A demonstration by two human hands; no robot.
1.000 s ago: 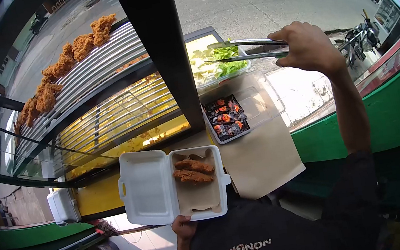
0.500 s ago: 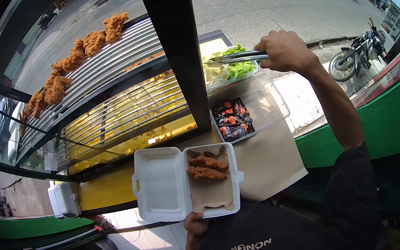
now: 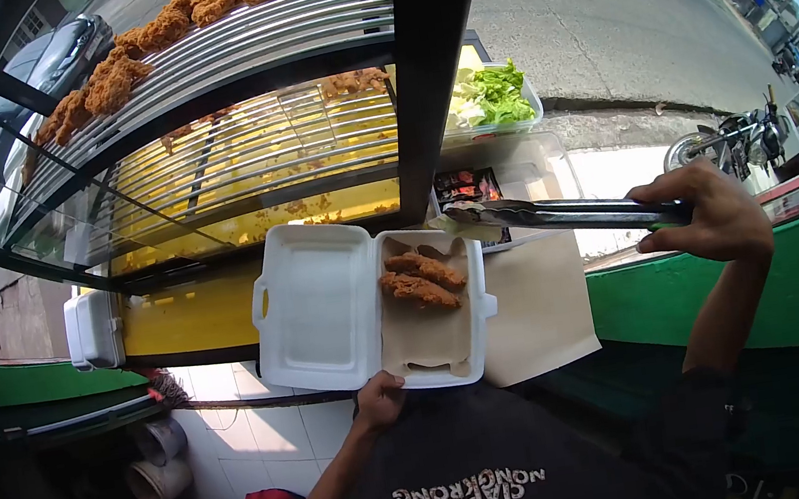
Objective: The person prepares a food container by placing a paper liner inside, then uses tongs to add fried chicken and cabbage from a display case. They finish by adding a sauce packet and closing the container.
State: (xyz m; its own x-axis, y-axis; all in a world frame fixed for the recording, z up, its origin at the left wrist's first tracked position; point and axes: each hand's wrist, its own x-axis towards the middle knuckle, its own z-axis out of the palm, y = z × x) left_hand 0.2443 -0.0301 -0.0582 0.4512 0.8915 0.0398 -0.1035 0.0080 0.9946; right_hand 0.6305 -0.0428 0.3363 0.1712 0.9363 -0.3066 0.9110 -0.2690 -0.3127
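Note:
My left hand [image 3: 380, 400] grips the near edge of an open white foam takeaway box [image 3: 317, 311]. Two pieces of fried chicken [image 3: 424, 280] lie on brown paper [image 3: 423, 332] in the box's right half. In my right hand [image 3: 712, 210] is a pair of metal tongs [image 3: 581, 212], pointing left. A pale leafy bit [image 3: 472, 228], apparently lettuce, sits at their tips, just above the box's far right corner. Beyond the tongs stands a clear tub of lettuce [image 3: 500, 95]. Dark sachets with red print [image 3: 464, 186] lie in a clear plastic container [image 3: 535, 166], partly hidden by the tongs.
A glass display case with a black frame [image 3: 437, 33] rises at the left and centre. Fried chicken [image 3: 220, 0] lines its upper metal rack [image 3: 251, 42]. Brown paper [image 3: 539, 312] covers the counter at right. A closed foam box [image 3: 94, 330] stands far left.
The tongs have come from the lettuce tub back toward me, now above the foam box's corner with a pale bit in their tips. My left hand still holds the box.

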